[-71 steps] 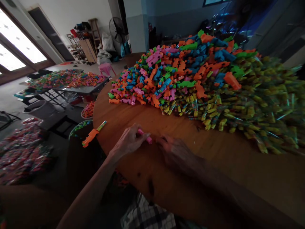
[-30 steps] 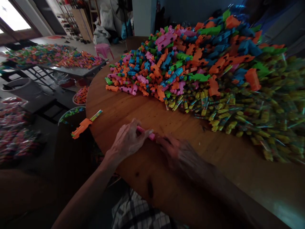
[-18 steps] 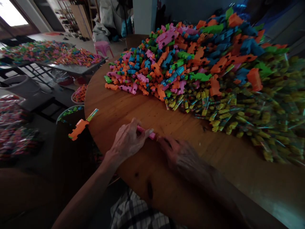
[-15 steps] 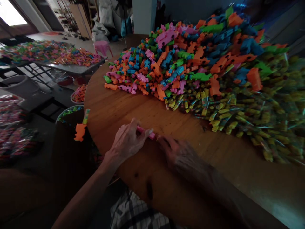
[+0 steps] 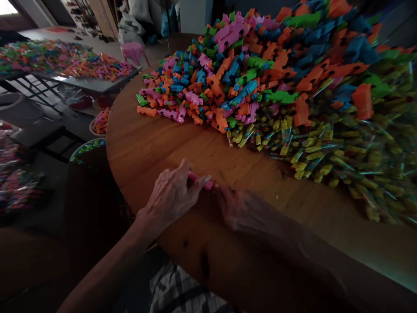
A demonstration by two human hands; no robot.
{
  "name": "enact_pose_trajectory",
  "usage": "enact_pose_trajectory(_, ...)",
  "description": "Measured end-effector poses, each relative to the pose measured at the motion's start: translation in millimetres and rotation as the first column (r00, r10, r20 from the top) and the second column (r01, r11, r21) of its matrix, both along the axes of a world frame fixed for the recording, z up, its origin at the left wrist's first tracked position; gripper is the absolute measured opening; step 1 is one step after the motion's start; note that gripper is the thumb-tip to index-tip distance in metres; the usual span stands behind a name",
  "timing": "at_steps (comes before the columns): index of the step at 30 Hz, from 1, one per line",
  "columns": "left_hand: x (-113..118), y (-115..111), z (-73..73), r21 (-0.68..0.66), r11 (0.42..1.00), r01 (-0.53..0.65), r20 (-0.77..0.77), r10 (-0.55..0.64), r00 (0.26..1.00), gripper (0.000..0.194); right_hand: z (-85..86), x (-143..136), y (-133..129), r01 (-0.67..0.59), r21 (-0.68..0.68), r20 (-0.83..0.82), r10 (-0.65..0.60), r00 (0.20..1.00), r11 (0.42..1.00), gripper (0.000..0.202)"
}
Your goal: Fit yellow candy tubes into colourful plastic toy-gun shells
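My left hand is closed round a small pink plastic toy, low over the wooden table. Most of the toy is hidden by my fingers and thumb; one pink end sticks out to the right. At that end my right hand is closed in a pinch. What lies between its fingertips is too dark and small to make out. Beyond my hands rises a heap of toy vehicles in orange, blue, green and pink. To its right spreads a pile of thin tubes with yellow ends.
Left of the table, a tub with green pieces stands below the edge, near a basin of orange pieces. Farther back, another table carries more toys. A pink stool and a dark stool stand on the floor.
An orange toy with a yellow-green tube, in mid-air off the table's left edge earlier, is out of sight now. The view has shifted slightly; both hands keep their hold at the pink toy.
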State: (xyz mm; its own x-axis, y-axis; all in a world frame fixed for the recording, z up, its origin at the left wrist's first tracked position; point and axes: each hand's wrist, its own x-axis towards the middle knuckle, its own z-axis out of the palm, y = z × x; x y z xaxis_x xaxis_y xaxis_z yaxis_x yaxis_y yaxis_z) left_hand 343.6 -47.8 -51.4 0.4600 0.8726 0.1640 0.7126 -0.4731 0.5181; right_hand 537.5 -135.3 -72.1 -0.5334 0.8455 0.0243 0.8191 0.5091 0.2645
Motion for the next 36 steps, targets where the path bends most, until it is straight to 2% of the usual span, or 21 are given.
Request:
enact_pose_trajectory(3,1.2,-3.8,1.7,-0.009,1.000,-0.024,-0.031,0.024,0.999,0.032,1.5,0.9,3.7,-0.022,-0.027,-0.003,0.022,1.000,0.999,0.030)
enact_pose_trajectory(9,1.5,-8.6,-2.7,-0.007,1.000,0.016,-0.021,-0.016,1.000,0.029,9.8,-0.7,4.0,0.026,-0.105,-0.054,-0.032,0.998,0.994,0.029)
enact_pose_trajectory(14,1.2,-9.0,-3.2,0.035,0.999,0.000,-0.096,0.003,0.995,0.030,20.3,-2.5,8.2,-0.038,-0.146,-0.011,0.037,0.999,0.989,0.022)
enact_pose_trajectory(16,1.3,-10.8,-1.6,0.029,1.000,-0.002,-0.132,0.005,0.991,0.028,16.9,-3.5,7.1,-0.012,-0.127,-0.043,0.006,0.999,0.992,0.021)
enact_pose_trajectory(20,3.3,-12.1,-1.0,-0.035,0.999,-0.021,-0.122,0.017,0.992,0.032,-3.4,-8.8,11.0,0.100,-0.089,-0.142,-0.112,0.983,0.991,0.020)
enact_pose_trajectory(23,0.7,-12.9,-1.9,-0.041,0.995,-0.093,-0.127,0.087,0.988,0.041,-8.3,-13.4,16.6,0.132,-0.103,-0.206,-0.151,0.967,0.986,0.019)
enact_pose_trajectory(25,-11.3,-13.4,-2.3,-0.026,0.988,-0.155,-0.137,0.150,0.979,0.040,-2.4,-13.0,17.3,0.111,-0.136,-0.282,-0.146,0.948,0.984,0.019)
enact_pose_trajectory(27,-35.5,-10.0,-1.6,-0.029,0.979,-0.203,-0.114,0.198,0.974,0.036,6.6,-8.0,19.0,0.128,-0.137,-0.357,-0.169,0.919,0.982,0.026)
enact_pose_trajectory(29,-68.2,0.2,2.4,-0.044,0.962,-0.268,-0.135,0.261,0.956,0.037,14.7,1.4,25.4,0.209,-0.103,-0.368,-0.233,0.900,0.972,0.032)
enact_pose_trajectory(31,-99.0,15.4,11.8,-0.014,0.922,-0.388,-0.259,0.371,0.892,0.043,20.1,13.4,36.8,0.337,-0.047,-0.329,-0.333,0.884,0.940,0.035)
enact_pose_trajectory(32,-110.1,23.4,18.1,0.047,0.894,-0.446,-0.286,0.439,0.852,0.047,21.5,19.3,43.6,0.399,-0.016,-0.308,-0.384,0.870,0.917,0.038)
enact_pose_trajectory(34,-118.8,38.8,30.5,0.185,0.839,-0.512,-0.262,0.544,0.797,0.055,22.0,28.8,57.4,0.519,0.048,-0.294,-0.484,0.824,0.854,0.042)
enact_pose_trajectory(36,-110.3,55.7,37.8,0.284,0.827,-0.486,-0.202,0.547,0.813,0.055,19.8,33.8,69.4,0.603,0.078,-0.310,-0.555,0.772,0.794,0.042)
